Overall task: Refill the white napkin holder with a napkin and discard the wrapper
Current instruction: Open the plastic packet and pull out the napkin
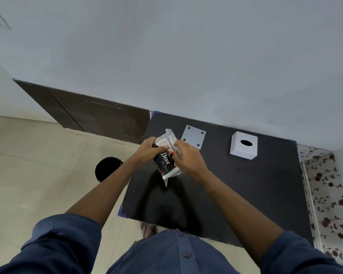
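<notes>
Black bin (107, 169) on the floor, left of the table (246, 194). Your left hand (150, 149) is closed on the napkin pack (165, 163), thumb pressed across its front near the top. The pack is held up over the table's left part, black wrapper with white napkins showing at the top end. Your right hand (187, 157) pinches the pack's upper right edge. Just behind it, a flat white plate (193, 138) with corner holes lies on the table. Further right, white napkin holder (244, 145) sits near the wall, round hole facing up.
</notes>
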